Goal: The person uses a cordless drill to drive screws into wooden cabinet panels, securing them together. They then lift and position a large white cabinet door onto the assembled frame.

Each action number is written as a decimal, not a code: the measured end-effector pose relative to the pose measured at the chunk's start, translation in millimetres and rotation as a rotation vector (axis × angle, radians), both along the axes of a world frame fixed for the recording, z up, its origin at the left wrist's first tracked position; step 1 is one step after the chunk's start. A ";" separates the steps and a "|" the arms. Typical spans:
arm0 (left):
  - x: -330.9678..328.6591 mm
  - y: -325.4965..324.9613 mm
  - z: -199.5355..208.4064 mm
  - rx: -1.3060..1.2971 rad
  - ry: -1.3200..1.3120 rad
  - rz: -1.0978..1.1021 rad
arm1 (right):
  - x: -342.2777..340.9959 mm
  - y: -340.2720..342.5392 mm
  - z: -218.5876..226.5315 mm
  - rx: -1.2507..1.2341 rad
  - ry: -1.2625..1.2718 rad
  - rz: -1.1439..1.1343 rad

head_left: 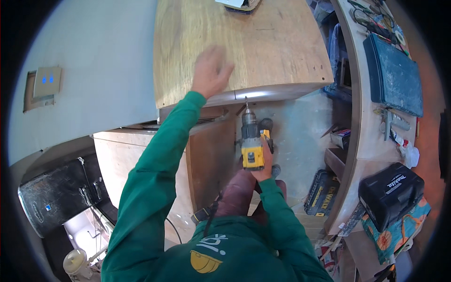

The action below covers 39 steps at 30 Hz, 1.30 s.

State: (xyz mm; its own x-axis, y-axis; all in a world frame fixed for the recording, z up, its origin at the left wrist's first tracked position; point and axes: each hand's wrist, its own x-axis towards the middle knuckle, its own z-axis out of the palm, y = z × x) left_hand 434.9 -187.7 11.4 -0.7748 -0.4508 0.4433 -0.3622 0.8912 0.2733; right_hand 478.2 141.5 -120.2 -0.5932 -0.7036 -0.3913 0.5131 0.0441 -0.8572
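Green fabric sweatshirt [221, 235]: nearest
Right hand [266, 163]: gripping yellow-black drill [252, 136]
Left hand [211, 73]: blurred, can't tell
Slim metal bit [246, 100]: likely alignment; needs steadying

A yellow, black and grey cordless drill [252, 141] points away from the body, its slim drill bit [246, 100] aimed at the front edge of a pale-brown, wood-grained plywood panel [277, 49]; contact is unclear.

A wooden surface [282, 47] bore a partly visible object [244, 6]; the right-hand surface [376, 151] carried a dusty blue case [393, 75] and tools [386, 34]; a black-and-yellow case [322, 192] lay on the floor [298, 136].
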 end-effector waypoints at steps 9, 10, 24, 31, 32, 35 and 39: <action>-5.9 -3.3 -19.5 -0.086 -0.195 0.015 | 9.7 0.0 22.0 -0.012 0.301 0.088; -6.6 -2.4 -19.4 -0.072 -0.190 0.011 | 10.5 -2.0 19.7 -0.018 0.248 0.086; -7.7 -0.4 -19.2 -0.064 -0.172 0.021 | -9.6 -5.8 35.6 -0.013 0.574 0.045; -8.5 1.6 -18.0 -0.065 -0.176 0.018 | -7.2 -7.2 30.7 -0.018 0.588 0.055; -8.7 1.4 -17.5 -0.063 -0.178 0.019 | -7.2 -7.3 30.8 -0.013 0.599 0.054; -9.1 1.6 -16.7 -0.055 -0.180 0.017 | -10.7 -8.5 33.0 -0.010 0.627 0.051; -8.9 1.2 -19.5 -0.061 -0.173 0.016 | -14.9 -7.5 41.6 -0.021 0.672 0.039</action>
